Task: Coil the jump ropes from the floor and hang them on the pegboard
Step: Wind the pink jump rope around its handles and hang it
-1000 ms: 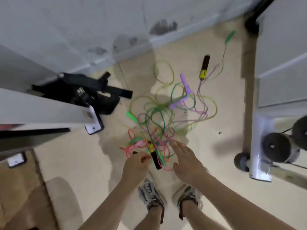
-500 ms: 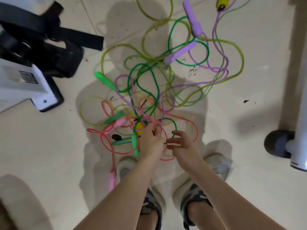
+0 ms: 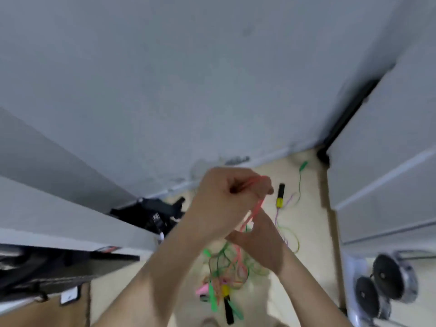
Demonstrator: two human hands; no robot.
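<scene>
My left hand (image 3: 224,201) is raised in a fist, gripping a pink jump rope (image 3: 256,210) that runs down from it. Just below, my right hand (image 3: 262,241) closes its fingers around the same pink cord. The cord drops to a tangle of green, yellow and pink jump ropes (image 3: 226,267) on the beige floor between my arms. Green handles (image 3: 213,300), a pink handle (image 3: 203,290) and a black-and-yellow handle (image 3: 226,300) lie at the near side of the tangle. Another black-and-yellow handle (image 3: 280,195) with a purple cord lies farther off, near a green handle (image 3: 303,165) by the wall.
A grey wall (image 3: 188,79) fills the upper view. Black straps and gear (image 3: 153,213) lie at the wall's foot on the left, beside a grey shelf edge (image 3: 70,232). White cabinets (image 3: 389,161) stand on the right, with black weight discs (image 3: 384,279) below them.
I have stood up from the pile. Both hands rose from the floor, lifting the pink rope out of the tangle; the view swung up to the wall.
</scene>
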